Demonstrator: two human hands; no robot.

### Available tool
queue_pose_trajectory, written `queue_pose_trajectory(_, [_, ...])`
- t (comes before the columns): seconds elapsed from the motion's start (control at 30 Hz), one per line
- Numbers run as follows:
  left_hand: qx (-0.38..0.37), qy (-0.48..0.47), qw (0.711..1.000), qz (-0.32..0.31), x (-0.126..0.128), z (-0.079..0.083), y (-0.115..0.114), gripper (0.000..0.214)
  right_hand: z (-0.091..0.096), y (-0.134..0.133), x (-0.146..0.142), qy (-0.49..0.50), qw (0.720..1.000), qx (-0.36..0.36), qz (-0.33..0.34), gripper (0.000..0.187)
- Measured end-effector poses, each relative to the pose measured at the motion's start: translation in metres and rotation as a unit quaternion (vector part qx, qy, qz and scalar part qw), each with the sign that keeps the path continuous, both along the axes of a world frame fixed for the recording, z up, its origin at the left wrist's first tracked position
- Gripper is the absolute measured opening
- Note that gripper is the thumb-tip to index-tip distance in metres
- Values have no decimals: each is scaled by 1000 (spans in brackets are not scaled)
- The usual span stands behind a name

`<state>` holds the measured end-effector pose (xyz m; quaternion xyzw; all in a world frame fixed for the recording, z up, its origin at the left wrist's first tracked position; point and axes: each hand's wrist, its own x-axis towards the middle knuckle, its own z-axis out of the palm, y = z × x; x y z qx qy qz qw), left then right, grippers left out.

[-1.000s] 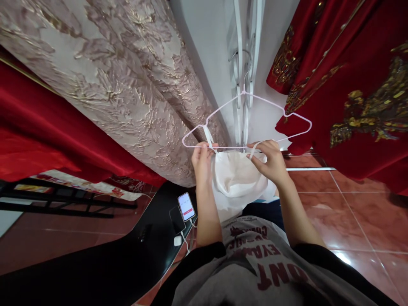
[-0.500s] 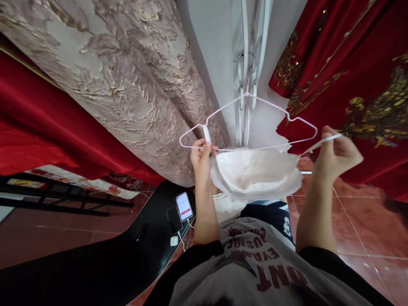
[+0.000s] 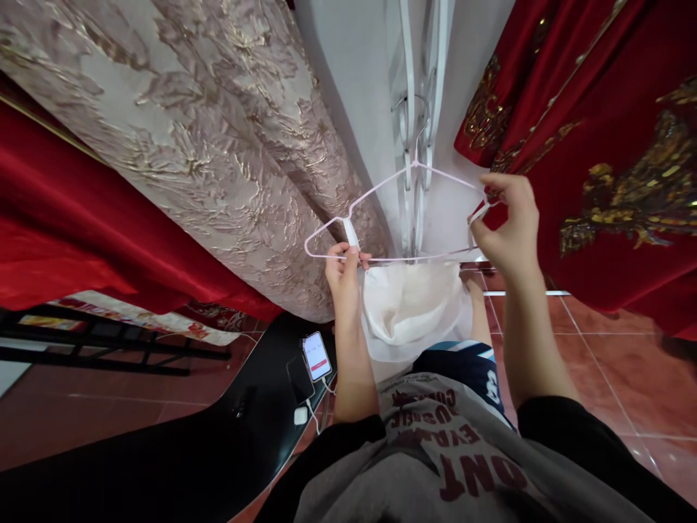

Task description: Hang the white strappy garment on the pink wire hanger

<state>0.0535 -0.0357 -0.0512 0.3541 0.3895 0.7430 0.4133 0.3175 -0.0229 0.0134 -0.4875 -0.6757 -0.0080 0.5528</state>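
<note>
A thin pink clothes hanger (image 3: 381, 187) hangs by its hook from a white metal rack (image 3: 408, 73). Below it hangs a white garment (image 3: 411, 298) of sheer, silky fabric with narrow straps. My left hand (image 3: 343, 270) is closed on the hanger's lower bar, where a white strap (image 3: 350, 231) loops over the left shoulder. At the hanger's right shoulder, my right hand (image 3: 512, 229) pinches the other white strap (image 3: 479, 212) between thumb and fingers. That hand covers the hanger's right end.
A pink-and-gold brocade fabric (image 3: 261, 160) hangs on the left, beside red cloth (image 3: 81, 225). Red garments with gold embroidery (image 3: 615, 167) hang on the right. Two phones, one lit phone (image 3: 317, 356), lie on a black surface (image 3: 163, 443). The floor has red tiles (image 3: 593, 363).
My right hand has moved left and up with the strap, from beyond the hanger's right end to its right shoulder. The garment has narrowed and hangs looser. My left hand keeps its hold.
</note>
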Motion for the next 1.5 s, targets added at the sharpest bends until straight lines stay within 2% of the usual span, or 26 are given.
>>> queue_pose_trajectory(0.07, [-8, 8, 1000, -2, 0, 0, -2, 35, -9, -8, -14, 11, 998, 59, 22, 35])
queue_pose_trajectory(0.1, [-10, 12, 1000, -3, 0, 1, -2, 33, -14, -13, -22, 10, 997, 61, 54, 33])
queue_pose_trajectory(0.2, [-2, 17, 1000, -9, -1, -1, -3, 31, -35, -21, -40, -49, 982, -37, 179, 27])
queue_pose_trajectory(0.23, [2, 18, 1000, -16, -2, -2, -4, 31, -42, -22, -43, -79, 974, -76, 200, 26])
queue_pose_trajectory(0.27, [3, 21, 999, -28, -5, -3, -5, 31, -49, -22, -46, -102, 968, -103, 203, 25])
queue_pose_trajectory(0.33, [-7, 49, 995, -84, -13, -5, -9, 30, -59, -22, -46, -117, 971, -114, 172, 26])
queue_pose_trajectory(0.47, [-49, 155, 952, -258, -37, -1, -25, 32, -69, -24, -40, -76, 987, -78, 119, 22])
queue_pose_trajectory(0.53, [-51, 177, 942, -280, -46, 5, -32, 32, -70, -25, -38, -62, 989, -68, 111, 21])
queue_pose_trajectory(0.63, [-36, 140, 958, -247, -54, 15, -35, 34, -70, -28, -41, -53, 990, -68, 114, 23])
queue_pose_trajectory(0.7, [-22, 89, 972, -215, -56, 21, -32, 44, -70, -30, -45, -51, 989, -72, 119, 25])
queue_pose_trajectory(0.83, [9, 43, 992, -120, -58, 27, -24, 53, -70, -33, -50, -56, 988, -72, 128, 27])
queue_pose_trajectory(1.03, [77, 37, 996, 29, -63, 16, -18, 52, -70, -37, -47, -63, 986, -79, 133, 30])
queue_pose_trajectory(1.13, [50, 19, 995, 86, -64, 7, -16, 41, -70, -37, -48, -62, 985, -80, 137, 31])
queue_pose_trajectory(1.2, [-2, 25, 997, 73, -60, 3, -16, 36, -69, -39, -51, -62, 985, -80, 138, 31])
queue_pose_trajectory(1.27, [-33, 29, 999, 18, -51, 2, -16, 29, -67, -41, -57, -64, 985, -82, 140, 31])
queue_pose_trajectory(1.37, [-15, -4, 1000, -25, -35, 3, -16, 30, -67, -45, -61, -54, 986, -71, 144, 32])
queue_pose_trajectory(1.43, [0, -26, 999, -29, -27, 4, -15, 33, -72, -44, -57, 1, 991, -36, 125, 32])
queue_pose_trajectory(1.5, [0, -35, 999, -41, -24, 4, -14, 36, -80, -39, -45, 111, 992, 8, 67, 32])
